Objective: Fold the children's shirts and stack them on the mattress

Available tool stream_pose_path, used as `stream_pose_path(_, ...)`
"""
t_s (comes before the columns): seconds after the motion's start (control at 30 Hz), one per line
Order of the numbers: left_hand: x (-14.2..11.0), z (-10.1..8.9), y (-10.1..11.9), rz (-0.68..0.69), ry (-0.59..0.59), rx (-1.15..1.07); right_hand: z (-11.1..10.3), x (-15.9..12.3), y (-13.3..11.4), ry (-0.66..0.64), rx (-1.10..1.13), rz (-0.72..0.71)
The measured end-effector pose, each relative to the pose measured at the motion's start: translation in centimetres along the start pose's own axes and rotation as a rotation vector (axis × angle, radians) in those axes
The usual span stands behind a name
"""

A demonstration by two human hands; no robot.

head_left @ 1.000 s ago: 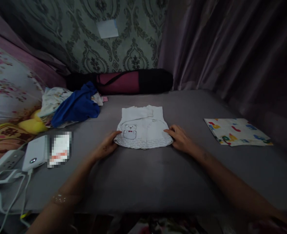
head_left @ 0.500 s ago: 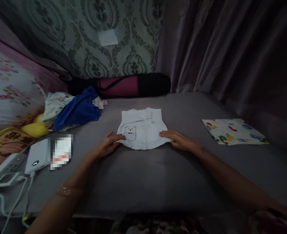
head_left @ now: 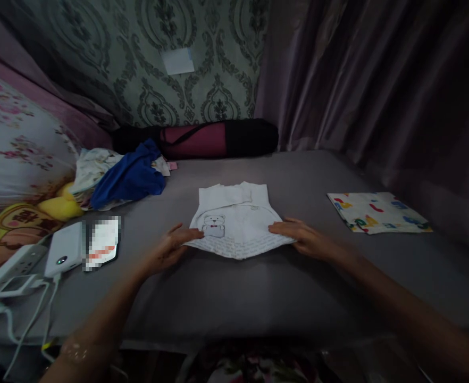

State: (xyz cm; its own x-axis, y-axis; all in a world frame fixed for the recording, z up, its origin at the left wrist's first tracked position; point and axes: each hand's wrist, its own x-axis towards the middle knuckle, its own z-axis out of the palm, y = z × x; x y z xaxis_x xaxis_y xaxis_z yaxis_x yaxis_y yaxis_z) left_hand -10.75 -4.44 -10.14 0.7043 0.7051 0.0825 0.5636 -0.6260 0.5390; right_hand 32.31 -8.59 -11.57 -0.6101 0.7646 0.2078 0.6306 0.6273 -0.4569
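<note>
A small white shirt (head_left: 240, 221) lies on the grey bed sheet in the middle, its upper part folded over. It bears a printed bear with a red bow tie, and lines of small print run along its curved lower edge. My left hand (head_left: 174, 246) pinches the left lower corner between thumb and fingers. At the opposite corner my right hand (head_left: 304, 236) grips the cloth, fingers on top and the thumb hidden. The edge between the hands is stretched and slightly raised.
To the right lies a folded cloth with colourful print (head_left: 380, 213). On the left are a blue garment (head_left: 128, 178) on a heap of clothes, a phone (head_left: 103, 242), a white power bank (head_left: 65, 250) and a power strip (head_left: 13, 271) with cables. A black and maroon roll bag (head_left: 197, 139) lines the wall.
Both hands have drawn the shirt's lower edge towards me and moved slightly farther apart. The shirt's lower part is spread wider. The view has shifted a little.
</note>
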Motion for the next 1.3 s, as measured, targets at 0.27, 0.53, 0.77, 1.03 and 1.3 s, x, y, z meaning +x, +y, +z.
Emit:
stream_pose_path(0.27, -0.7, 1.6, 0.8, -0.188, 0.132, -0.233, -0.4, -0.3, -1.1, -0.019, 0.193, 0.123)
stream_pose_path(0.53, 5.2, 2.5, 1.6, -0.352, 0.550, -0.406, 1.2, 5.4, 0.1, 0.420, 0.282, 0.385)
stream_pose_path(0.77, 9.2, 3.3, -0.4, -0.369, 0.704, -0.341, 2.5, 8.2, 2.5, 0.594, 0.091, 0.357)
stream_pose_path(1.03, 13.0, 3.2, -4.5, -0.388, 0.715, -0.183, 2.7, 10.6, 6.1, 0.550, -0.093, 0.370)
stream_pose_path(1.3, 14.8, 3.9, -7.2, -0.500, 0.552, 0.084, 2.9, 11.6, 7.4, 0.337, -0.269, 0.659)
